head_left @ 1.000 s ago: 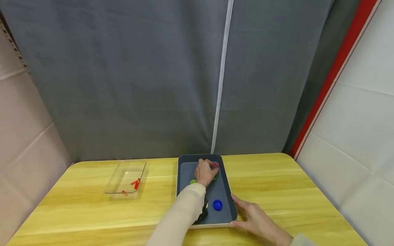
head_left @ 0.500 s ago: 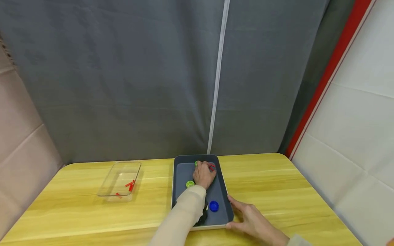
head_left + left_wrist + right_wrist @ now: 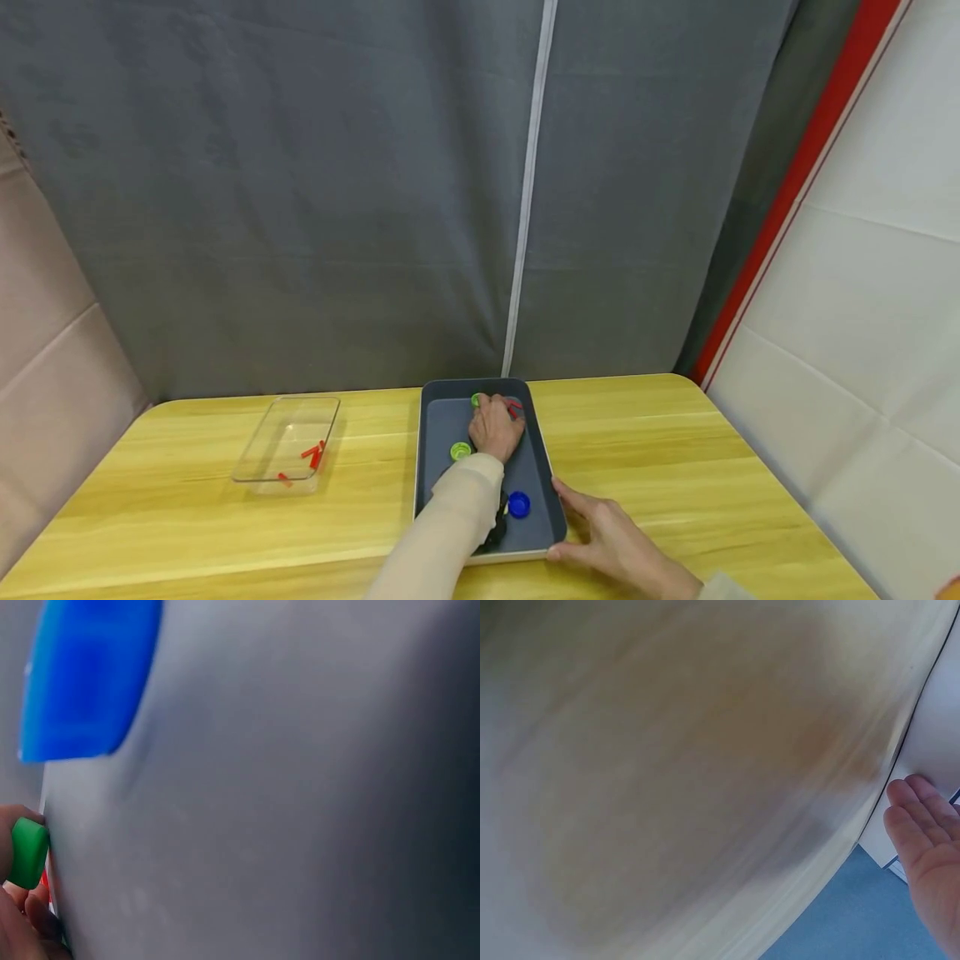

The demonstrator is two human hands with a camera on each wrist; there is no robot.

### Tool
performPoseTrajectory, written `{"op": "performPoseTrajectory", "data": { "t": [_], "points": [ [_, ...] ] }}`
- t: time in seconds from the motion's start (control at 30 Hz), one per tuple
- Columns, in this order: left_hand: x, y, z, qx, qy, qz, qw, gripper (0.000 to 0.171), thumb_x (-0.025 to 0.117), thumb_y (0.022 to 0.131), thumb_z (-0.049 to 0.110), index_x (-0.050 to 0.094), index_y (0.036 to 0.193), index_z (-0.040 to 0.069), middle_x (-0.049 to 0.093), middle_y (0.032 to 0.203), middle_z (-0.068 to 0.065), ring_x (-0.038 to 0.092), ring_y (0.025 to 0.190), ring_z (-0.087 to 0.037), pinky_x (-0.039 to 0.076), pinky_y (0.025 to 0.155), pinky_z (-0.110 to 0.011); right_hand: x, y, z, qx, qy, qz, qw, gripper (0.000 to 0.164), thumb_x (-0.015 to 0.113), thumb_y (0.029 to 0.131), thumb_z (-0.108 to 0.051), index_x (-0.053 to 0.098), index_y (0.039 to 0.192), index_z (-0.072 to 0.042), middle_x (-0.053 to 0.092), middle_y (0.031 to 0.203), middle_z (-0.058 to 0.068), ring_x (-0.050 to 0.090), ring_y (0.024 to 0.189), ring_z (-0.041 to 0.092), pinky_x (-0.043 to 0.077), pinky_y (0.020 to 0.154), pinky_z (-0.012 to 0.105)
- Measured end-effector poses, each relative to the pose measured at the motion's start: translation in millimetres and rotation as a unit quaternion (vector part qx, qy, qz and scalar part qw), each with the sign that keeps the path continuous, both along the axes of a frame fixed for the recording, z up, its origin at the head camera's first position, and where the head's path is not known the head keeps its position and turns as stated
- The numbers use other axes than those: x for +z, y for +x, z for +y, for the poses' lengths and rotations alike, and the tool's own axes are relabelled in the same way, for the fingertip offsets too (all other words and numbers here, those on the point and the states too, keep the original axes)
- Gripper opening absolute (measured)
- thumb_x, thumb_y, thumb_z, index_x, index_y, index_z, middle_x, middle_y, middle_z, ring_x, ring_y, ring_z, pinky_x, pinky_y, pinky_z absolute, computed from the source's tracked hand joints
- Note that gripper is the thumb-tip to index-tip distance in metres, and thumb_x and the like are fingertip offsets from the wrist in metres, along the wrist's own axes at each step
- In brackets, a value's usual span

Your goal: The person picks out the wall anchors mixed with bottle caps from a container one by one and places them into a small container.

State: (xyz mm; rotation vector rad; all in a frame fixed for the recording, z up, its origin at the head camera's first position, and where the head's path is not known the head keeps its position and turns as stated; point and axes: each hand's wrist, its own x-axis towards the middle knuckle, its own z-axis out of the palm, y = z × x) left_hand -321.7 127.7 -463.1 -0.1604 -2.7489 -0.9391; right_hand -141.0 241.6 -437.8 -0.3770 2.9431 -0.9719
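Observation:
My left hand (image 3: pixel 496 428) reaches into the far half of the grey tray (image 3: pixel 465 390). Its fingers bend down toward thin red pieces (image 3: pixel 513 406); the fingertips are hidden in the head view. A green cap (image 3: pixel 30 853) sits right at the hand in the left wrist view, and I cannot tell whether the fingers hold it. Light green caps (image 3: pixel 461 451) lie left of that hand, and a blue cap (image 3: pixel 518 504) lies in the near half. At the tray's near right corner my right hand (image 3: pixel 618 537) rests with thumb and forefinger spread against the outside; its fingers (image 3: pixel 930 821) look straight.
To the left on the wooden table (image 3: pixel 187 500) stands a clear plastic box (image 3: pixel 258 442) holding several short red pieces (image 3: pixel 315 458). A black object (image 3: pixel 492 533) lies in the tray's near end, partly behind the left sleeve. A grey curtain (image 3: pixel 300 250) hangs behind the table.
The view has shifted slightly right. The left hand has settled lower and a little left over the green cap beside its thumb, which is now hidden. The right hand stays on the tray corner.

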Motion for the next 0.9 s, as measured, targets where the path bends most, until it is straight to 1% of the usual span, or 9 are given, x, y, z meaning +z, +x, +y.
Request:
{"op": "performPoseTrajectory", "data": {
  "t": [0.13,0.27,0.43,0.7,0.8,0.9],
  "points": [
    [0.3,0.7,-1.0,-0.001,-0.001,-0.001,1.0,0.023,0.077,0.073,0.024,0.062,0.081,0.009,0.053,0.09,-0.01,0.058,0.078,-0.028,0.049,0.069,-0.043,0.4,0.0,-0.7,0.002,0.0,0.002,1.0,0.088,0.069,0.077,-0.052,0.042,0.137,0.006,0.049,0.137,0.018,0.052,0.12,0.028,0.048,0.092,0.033],
    [1.0,1.8,-2.0,-0.005,-0.002,-0.005,1.0,0.021,0.076,0.074,0.024,0.06,0.079,0.01,0.052,0.089,-0.009,0.057,0.077,-0.027,0.049,0.068,-0.043,1.2,-0.6,-0.9,0.002,-0.005,-0.004,1.0,0.089,0.069,0.077,-0.052,0.041,0.138,0.006,0.049,0.137,0.019,0.052,0.12,0.029,0.047,0.092,0.037],
    [1.5,2.7,-3.8,-0.009,0.01,-0.004,0.9999,0.019,0.075,0.074,0.024,0.06,0.078,0.011,0.052,0.087,-0.008,0.057,0.077,-0.027,0.049,0.066,-0.042,2.0,-1.2,-1.3,0.001,-0.016,-0.013,1.0,0.089,0.069,0.078,-0.051,0.039,0.139,0.006,0.048,0.137,0.02,0.052,0.121,0.03,0.047,0.092,0.041],
    [1.1,3.9,-6.8,-0.013,0.034,0.006,0.9993,0.018,0.076,0.072,0.024,0.062,0.076,0.014,0.053,0.085,-0.008,0.058,0.077,-0.028,0.048,0.066,-0.043,0.9,-1.1,-1.1,0.001,-0.013,-0.005,1.0,0.089,0.07,0.077,-0.051,0.039,0.139,0.006,0.049,0.136,0.021,0.052,0.12,0.03,0.047,0.09,0.041],
    [1.8,3.6,-6.8,-0.015,0.043,-0.002,0.9989,0.018,0.076,0.072,0.025,0.062,0.077,0.014,0.054,0.086,-0.008,0.059,0.078,-0.029,0.048,0.068,-0.044,0.8,-1.2,-0.5,-0.001,-0.008,-0.001,1.0,0.089,0.07,0.077,-0.05,0.04,0.138,0.006,0.05,0.134,0.021,0.054,0.118,0.03,0.048,0.09,0.04],
    [4.1,3.8,-6.5,-0.015,0.049,-0.018,0.9985,0.02,0.076,0.074,0.028,0.063,0.078,0.013,0.054,0.087,-0.009,0.059,0.08,-0.03,0.049,0.07,-0.045,1.1,-1.5,-0.2,-0.003,-0.008,0.0,1.0,0.089,0.071,0.077,-0.05,0.04,0.138,0.006,0.051,0.134,0.02,0.053,0.119,0.029,0.048,0.09,0.041]
  ]
}}
